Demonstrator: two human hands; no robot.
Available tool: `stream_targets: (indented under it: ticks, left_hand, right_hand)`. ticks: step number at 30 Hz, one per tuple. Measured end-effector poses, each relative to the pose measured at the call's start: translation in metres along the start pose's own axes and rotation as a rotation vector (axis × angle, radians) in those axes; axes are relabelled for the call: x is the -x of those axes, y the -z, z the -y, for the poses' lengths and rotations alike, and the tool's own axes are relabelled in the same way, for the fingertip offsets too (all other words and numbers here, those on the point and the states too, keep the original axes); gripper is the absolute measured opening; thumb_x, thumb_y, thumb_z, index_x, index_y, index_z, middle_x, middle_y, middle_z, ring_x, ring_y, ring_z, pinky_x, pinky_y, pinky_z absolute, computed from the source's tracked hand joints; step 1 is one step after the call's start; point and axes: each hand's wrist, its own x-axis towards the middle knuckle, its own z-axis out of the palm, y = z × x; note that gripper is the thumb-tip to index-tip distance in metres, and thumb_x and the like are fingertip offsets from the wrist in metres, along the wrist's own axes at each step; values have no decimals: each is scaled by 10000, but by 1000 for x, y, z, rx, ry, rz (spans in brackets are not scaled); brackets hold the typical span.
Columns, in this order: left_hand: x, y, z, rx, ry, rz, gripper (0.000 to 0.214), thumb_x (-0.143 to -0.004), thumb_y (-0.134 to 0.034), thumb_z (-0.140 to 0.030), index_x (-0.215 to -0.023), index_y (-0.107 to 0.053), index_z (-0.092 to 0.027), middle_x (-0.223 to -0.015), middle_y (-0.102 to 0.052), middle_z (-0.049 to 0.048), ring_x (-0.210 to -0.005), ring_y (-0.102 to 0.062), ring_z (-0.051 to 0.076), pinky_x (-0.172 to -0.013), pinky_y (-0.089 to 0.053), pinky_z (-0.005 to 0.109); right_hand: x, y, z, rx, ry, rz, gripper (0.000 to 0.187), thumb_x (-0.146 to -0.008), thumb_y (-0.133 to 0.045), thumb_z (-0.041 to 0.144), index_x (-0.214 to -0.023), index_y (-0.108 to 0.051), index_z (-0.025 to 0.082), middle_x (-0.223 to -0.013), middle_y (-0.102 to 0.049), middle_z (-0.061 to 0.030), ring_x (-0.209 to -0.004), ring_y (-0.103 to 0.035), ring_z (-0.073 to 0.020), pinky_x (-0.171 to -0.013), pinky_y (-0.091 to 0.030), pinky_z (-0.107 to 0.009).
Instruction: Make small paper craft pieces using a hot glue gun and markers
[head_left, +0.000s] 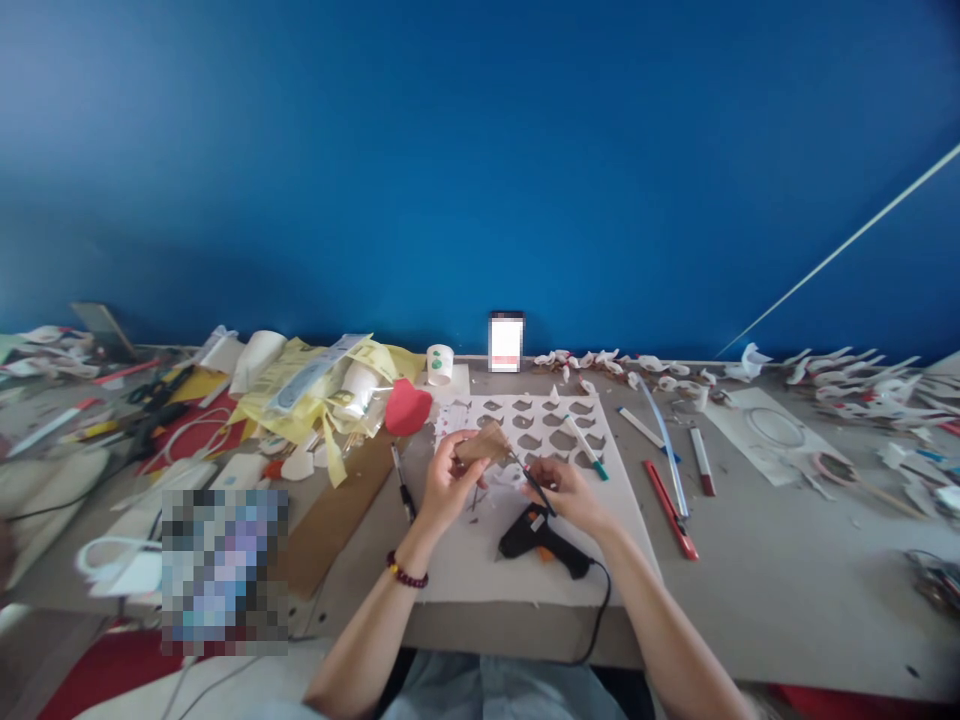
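Observation:
My left hand point(452, 474) pinches a small brown piece of cardboard point(484, 443) between thumb and fingers. In my right hand point(564, 490) is a slim pair of dark-handled scissors point(534, 484), its tip against the cardboard's right edge. How far the blades are apart is too small to tell. Both hands are above a white sheet point(480, 575) with rows of grey cut-out shapes. A black glue gun point(541, 540) lies on the sheet just below my right hand, its cord running toward the table's front edge. A green-capped marker point(586, 447) rests on the sheet's right part.
A red utility knife point(670, 510) and a clear ruler point(664, 440) lie to the right. Small white figures point(600, 362) line the back. A paper cup point(440, 364) and a lit phone point(506, 343) stand by the blue wall. Yellow packaging point(307, 385) and a cardboard strip point(345, 515) lie left.

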Motion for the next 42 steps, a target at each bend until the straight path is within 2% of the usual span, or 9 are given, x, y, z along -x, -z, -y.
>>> stream_targets:
  ticks: [5,12,27,36,42]
  left_hand:
    - [-1,1,-1,-18,18,-6,452,-679,-701,-393,-1036,-501,-201,-807,-588,3,-483,-545,98,-454,-493,244]
    - [-1,2,7,4,-1,-10,451,-689,-692,-391,-1053,-497,-211,-824,-593,12,-521,-553,116,-456,-502,264]
    - [-1,1,9,-10,-10,-19,434,-695,-690,-372,-1054,-506,-212,-818,-574,11,-549,-554,114,-463,-517,257]
    - [-1,3,13,11,1,-5,432,-703,-693,-343,-1071,-511,-208,-822,-582,3,-536,-566,106,-472,-524,255]
    - [-3,3,11,22,4,-13,462,-668,-713,-375,-1044,-521,-188,-775,-580,-4,-504,-550,96,-429,-508,237]
  right_hand:
    - [-1,-1,-1,6,-2,-4,284,-705,-658,398,-675,-492,170,-595,-463,40,-537,-400,-86,-488,-314,-227]
    - [-1,-2,-1,-26,20,25,282,-724,-636,384,-668,-444,184,-592,-420,52,-544,-365,-85,-499,-285,-230]
    - [-3,-2,-1,47,12,-15,305,-673,-640,371,-606,-400,194,-535,-362,66,-521,-298,-79,-479,-243,-224]
    - [-3,-4,-10,53,8,-38,355,-692,-637,398,-599,-356,203,-541,-339,68,-504,-312,-77,-460,-243,-221]
    - [-2,-6,-9,13,-17,-31,364,-670,-671,409,-590,-382,202,-490,-377,72,-462,-342,-75,-438,-246,-218]
